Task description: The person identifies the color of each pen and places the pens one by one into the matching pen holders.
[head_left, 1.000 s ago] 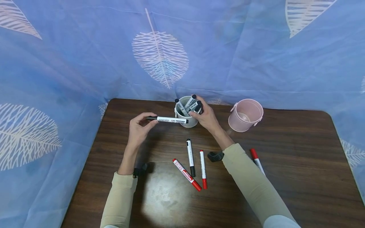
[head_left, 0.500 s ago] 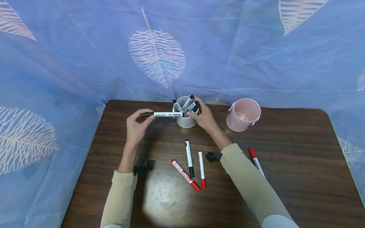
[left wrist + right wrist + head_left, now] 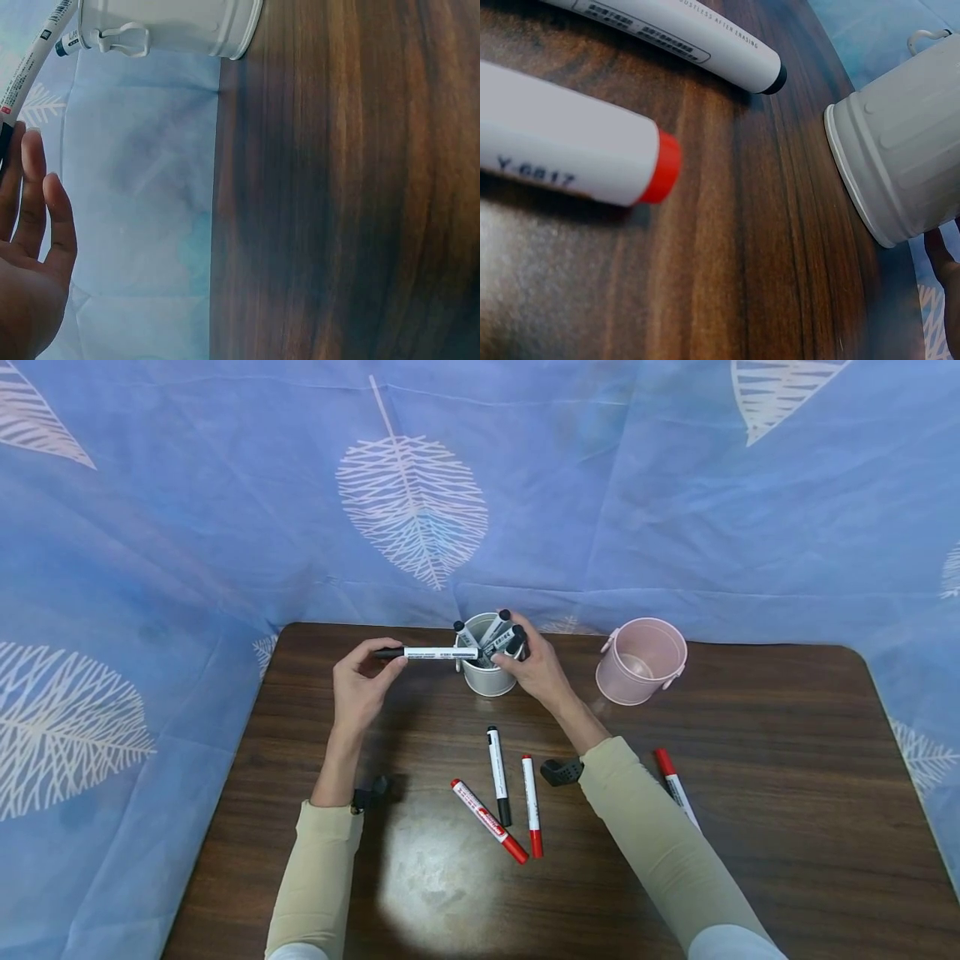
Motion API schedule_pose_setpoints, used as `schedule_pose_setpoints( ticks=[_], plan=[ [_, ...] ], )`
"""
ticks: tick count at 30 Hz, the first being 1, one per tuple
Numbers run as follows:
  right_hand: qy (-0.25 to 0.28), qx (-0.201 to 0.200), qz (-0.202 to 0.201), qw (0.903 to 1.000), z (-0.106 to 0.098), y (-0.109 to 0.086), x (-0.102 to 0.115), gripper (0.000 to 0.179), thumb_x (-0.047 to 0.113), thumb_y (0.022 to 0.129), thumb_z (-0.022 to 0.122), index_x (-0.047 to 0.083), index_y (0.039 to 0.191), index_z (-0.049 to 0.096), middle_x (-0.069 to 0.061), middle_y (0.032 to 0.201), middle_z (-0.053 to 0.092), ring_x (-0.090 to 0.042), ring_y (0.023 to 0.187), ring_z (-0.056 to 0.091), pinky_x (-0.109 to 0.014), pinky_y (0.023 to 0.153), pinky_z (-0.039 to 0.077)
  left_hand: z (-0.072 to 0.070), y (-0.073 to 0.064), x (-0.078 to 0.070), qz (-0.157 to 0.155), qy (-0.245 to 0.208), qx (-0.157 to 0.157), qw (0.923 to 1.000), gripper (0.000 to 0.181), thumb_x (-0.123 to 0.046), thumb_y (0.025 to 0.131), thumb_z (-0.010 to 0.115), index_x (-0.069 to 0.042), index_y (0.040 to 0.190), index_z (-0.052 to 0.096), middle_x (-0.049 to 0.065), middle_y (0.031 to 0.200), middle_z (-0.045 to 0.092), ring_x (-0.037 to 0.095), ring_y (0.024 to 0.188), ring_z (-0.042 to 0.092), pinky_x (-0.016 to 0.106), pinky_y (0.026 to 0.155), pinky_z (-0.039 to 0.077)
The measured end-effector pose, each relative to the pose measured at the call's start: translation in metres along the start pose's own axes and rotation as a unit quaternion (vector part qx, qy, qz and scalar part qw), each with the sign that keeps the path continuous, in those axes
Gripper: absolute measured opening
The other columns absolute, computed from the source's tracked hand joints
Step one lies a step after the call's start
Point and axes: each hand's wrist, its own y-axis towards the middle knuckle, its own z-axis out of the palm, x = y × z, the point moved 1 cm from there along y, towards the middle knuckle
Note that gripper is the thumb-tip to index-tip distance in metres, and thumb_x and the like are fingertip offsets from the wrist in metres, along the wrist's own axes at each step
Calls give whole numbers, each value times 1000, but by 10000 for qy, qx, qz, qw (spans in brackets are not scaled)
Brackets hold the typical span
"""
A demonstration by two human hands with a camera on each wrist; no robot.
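In the head view my left hand [image 3: 360,685] pinches a white marker with a black cap [image 3: 441,653] between thumb and fingers. The marker lies level, its far end over the rim of a small white bucket [image 3: 489,683]. Several black-tipped markers [image 3: 498,628] lean inside that bucket. My right hand [image 3: 542,670] grips the bucket's right side, thumb at the front rim and fingers reaching behind. In the left wrist view the held marker [image 3: 34,64] slants up beside the bucket [image 3: 172,26]. The right wrist view shows fingers [image 3: 941,259] against the bucket's wall [image 3: 907,142].
A pink bucket [image 3: 630,685] stands right of the white one. On the brown table [image 3: 787,760] lie a black-capped marker [image 3: 497,768] and red-capped markers [image 3: 531,797], [image 3: 487,818]; another red-capped marker [image 3: 675,785] is partly behind the right sleeve. A blue leaf-patterned cloth [image 3: 540,485] hangs behind.
My left hand has moved away from me, lifting the marker from in front of the white bucket to over its rim. The right hand stays on the bucket. The head view shifted slightly.
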Motion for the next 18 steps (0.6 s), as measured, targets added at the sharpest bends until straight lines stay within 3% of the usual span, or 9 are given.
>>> schedule_pose_setpoints(
  ticks=[9,18],
  plan=[
    [-119,-8,67,9999,0,-1,3,67,-1,88,73,-3,147,42,-22,148,47,-32,137,42,-39,114,30,9,6,-5,148,180,87,9997,24,2,88,73,8,110,68,14,103,68,20,85,64,29,72,55],
    [-57,24,68,10000,-1,-3,3,67,6,89,75,-2,147,42,-21,146,48,-32,136,43,-39,113,31,23,11,-11,293,276,140,9991,22,3,87,73,9,107,68,20,103,68,10,83,62,32,78,52]
  ],
)
